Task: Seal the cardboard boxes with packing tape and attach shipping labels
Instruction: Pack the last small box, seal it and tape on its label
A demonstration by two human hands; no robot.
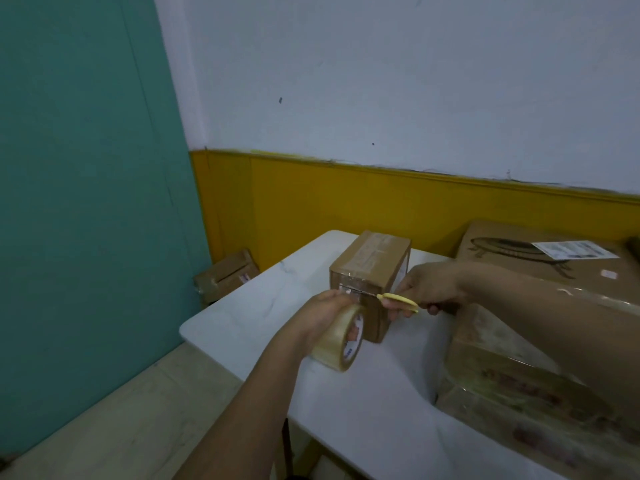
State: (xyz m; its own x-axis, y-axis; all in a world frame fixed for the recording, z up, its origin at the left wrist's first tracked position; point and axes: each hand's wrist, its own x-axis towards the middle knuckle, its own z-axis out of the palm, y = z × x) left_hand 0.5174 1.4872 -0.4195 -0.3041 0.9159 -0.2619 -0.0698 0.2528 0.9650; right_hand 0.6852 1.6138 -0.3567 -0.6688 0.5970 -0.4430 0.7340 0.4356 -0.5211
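Small box (369,271) sits upright near the far edge of the white table (363,403). Left hand (320,315) has its grip wrapped around the tape roll (341,337), strip pulled taut to the box's near face. Right hand (427,289) grips yellow-handled scissors (398,301), blades at the strip. Best practice: keep tension, cut close to the cardboard, then press the tail flat. Larger boxes (540,261) wait on the right.

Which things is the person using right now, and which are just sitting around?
In use:
- roll of packing tape in left hand
- yellow-handled scissors in right hand
- small cardboard box

Lying about:
- big box with label
- plastic-wrapped boxes
- box on floor
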